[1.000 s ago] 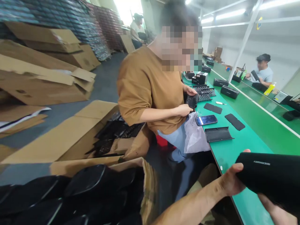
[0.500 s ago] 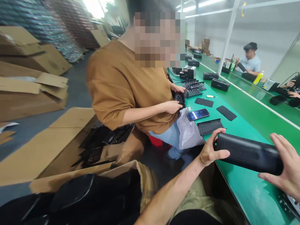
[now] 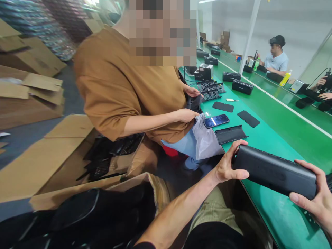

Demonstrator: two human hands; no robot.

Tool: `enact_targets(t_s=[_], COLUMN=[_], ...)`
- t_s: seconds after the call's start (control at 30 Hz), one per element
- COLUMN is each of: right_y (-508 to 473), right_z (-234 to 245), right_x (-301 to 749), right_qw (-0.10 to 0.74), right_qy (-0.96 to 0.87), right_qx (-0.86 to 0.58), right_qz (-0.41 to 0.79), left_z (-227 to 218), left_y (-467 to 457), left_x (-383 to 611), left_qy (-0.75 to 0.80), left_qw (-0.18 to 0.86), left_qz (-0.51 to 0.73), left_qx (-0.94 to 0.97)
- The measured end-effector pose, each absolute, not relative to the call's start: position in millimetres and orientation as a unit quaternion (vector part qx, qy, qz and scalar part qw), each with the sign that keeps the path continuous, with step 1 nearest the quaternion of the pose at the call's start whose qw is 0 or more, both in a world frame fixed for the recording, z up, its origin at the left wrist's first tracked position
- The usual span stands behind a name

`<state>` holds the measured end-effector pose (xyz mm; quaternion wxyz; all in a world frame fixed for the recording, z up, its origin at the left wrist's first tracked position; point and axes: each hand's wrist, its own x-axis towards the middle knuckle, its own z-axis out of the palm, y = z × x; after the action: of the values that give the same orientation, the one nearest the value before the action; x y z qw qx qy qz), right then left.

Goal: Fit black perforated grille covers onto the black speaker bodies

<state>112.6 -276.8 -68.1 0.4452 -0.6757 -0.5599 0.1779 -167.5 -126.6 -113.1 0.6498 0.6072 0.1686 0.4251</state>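
Observation:
A long, smooth black speaker casing [image 3: 275, 171] with rounded edges is held level above the green bench. My left hand [image 3: 228, 164] grips its left end, thumb on the near side and fingers over the top edge. Around the right end my right hand [image 3: 315, 193] is closed, its thumb below and its fingers on top. Just beyond my left hand a curved black panel [image 3: 230, 134] lies on the bench. Part of a dark item at the right edge is hidden behind my right hand.
To the left a co-worker in a brown top [image 3: 140, 93] handles a black part [image 3: 194, 103]. On the bench [image 3: 275, 141] lie a phone [image 3: 216, 120], flat black sheets [image 3: 248, 119], perforated panels [image 3: 211, 90] and speakers [image 3: 242, 86]. Cardboard boxes [image 3: 64, 145] with black parts stand at left.
My right hand, spread around the casing's right end before, has closed on it. The casing has tilted slightly, and its right end sits lower. The co-worker's hands have shifted on the black part.

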Motion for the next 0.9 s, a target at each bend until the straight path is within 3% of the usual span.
enact_targets(t_s=[0.13, 0.37, 0.57, 0.63, 0.8, 0.9], right_y=[-271.9, -251.2, -243.0, -242.7, -237.0, -225.1], right_z=[-69.2, -26.7, -29.4, -36.5, -51.3, -57.3], right_x=[136.5, 164.1, 133.9, 129.9, 114.4, 120.1], right_qw=[0.414, 0.236, 0.276, 0.281, 0.216, 0.276], right_qy=[-0.555, -0.609, -0.513, -0.509, -0.645, -0.611], right_qx=[-0.692, -0.591, -0.576, -0.597, -0.646, -0.664], right_qz=[0.204, 0.475, 0.573, 0.553, 0.347, 0.332], left_z=[-112.0, -110.5, -112.0, -113.6, -104.7, -87.8], left_y=[-120.1, -95.1, -67.4, -58.9, -30.6, -13.7], left_x=[-162.6, -150.2, -134.4, -126.4, -100.9, -83.6], left_qy=[0.170, 0.132, 0.143, 0.191, 0.277, 0.289], left_qw=[0.695, 0.751, 0.810, 0.812, 0.726, 0.735], left_qz=[0.413, 0.353, 0.299, 0.291, 0.268, 0.247], left_qx=[0.564, 0.543, 0.484, 0.469, 0.570, 0.562])
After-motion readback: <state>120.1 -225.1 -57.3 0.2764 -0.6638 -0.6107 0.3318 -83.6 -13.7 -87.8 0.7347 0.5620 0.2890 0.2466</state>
